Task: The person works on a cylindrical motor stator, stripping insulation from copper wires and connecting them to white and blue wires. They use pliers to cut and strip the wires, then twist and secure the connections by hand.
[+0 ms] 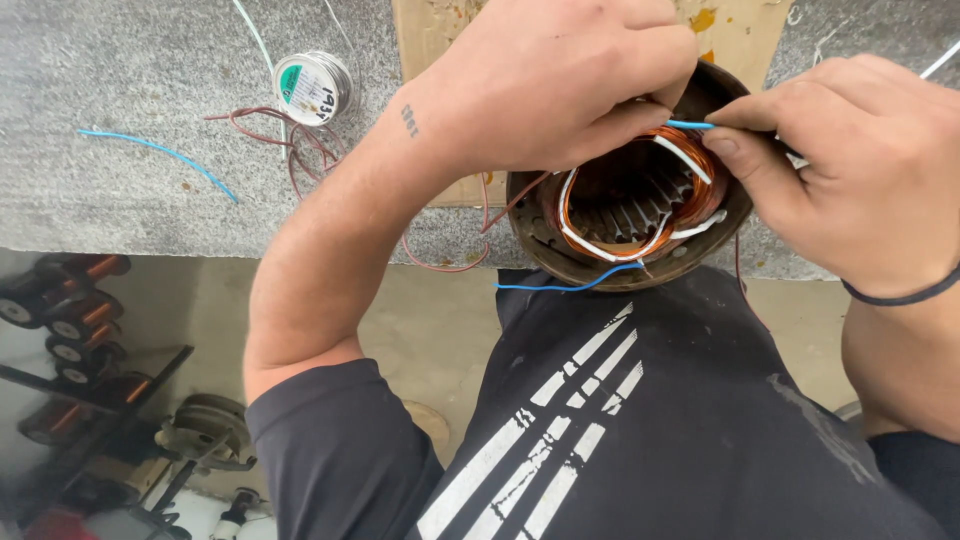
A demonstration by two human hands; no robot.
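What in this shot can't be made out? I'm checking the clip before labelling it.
Head view:
- Far rim of the motor stator: hidden by the left hand.
- Blue wire ends: buried between the fingers of both hands.
- Right hand: wrist cut off by the frame edge.
- Copper wire spools below: blurred.

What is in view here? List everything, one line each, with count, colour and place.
motor stator: one, rusty brown with copper windings and white sleeves, at the table edge under both hands
blue wire: one, blue, hanging off the stator's near rim
loose blue wire: one, blue, on the table at left
red wire: a tangle, dark red, beside the spool
spool: one, silver wire with a green and white label, on the table
cardboard: one piece, tan, under the stator
table: one, grey speckled
copper wire reels: several, on a floor rack at left
left hand: over the stator
right hand: pinching a blue wire end
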